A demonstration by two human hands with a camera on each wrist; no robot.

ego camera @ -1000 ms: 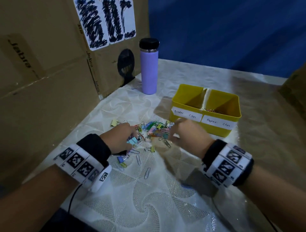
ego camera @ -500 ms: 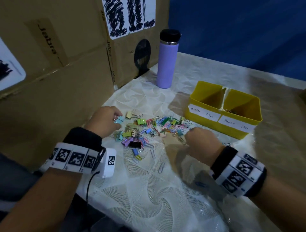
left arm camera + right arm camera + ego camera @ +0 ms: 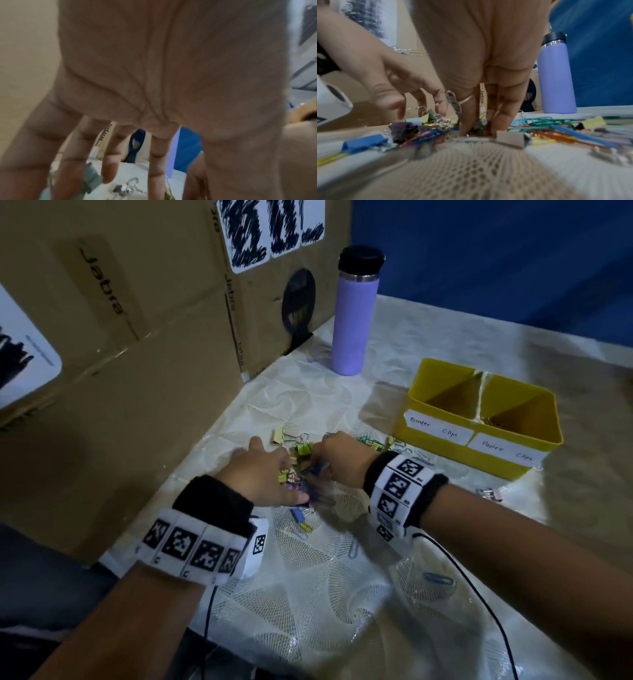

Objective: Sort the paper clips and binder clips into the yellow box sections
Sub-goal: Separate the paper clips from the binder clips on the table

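Observation:
A heap of coloured paper clips and binder clips [image 3: 305, 453] lies on the white tablecloth, and both hands are over it, close together. My left hand [image 3: 263, 470] hovers with its fingers [image 3: 109, 162] spread and loosely bent, holding nothing; a pale green binder clip [image 3: 91, 180] lies under them. My right hand [image 3: 337, 460] points its fingertips [image 3: 467, 121] down into the heap and pinches a grey binder clip [image 3: 481, 124]. The yellow box [image 3: 435, 436] stands to the right, labelled Binder Clips and Paper Clips; a few paper clips [image 3: 495, 422] lie in the right section.
A purple bottle [image 3: 354, 313] stands behind the heap, beside the cardboard wall [image 3: 137, 371] on the left. A blue binder clip [image 3: 298, 515], a loose paper clip [image 3: 440, 578] and a silver binder clip [image 3: 488, 493] lie apart from the heap. A black cable [image 3: 479, 594] crosses the cloth.
My right hand has moved left into the middle of the heap. My left hand has come in from the heap's left edge, so the hands now nearly touch.

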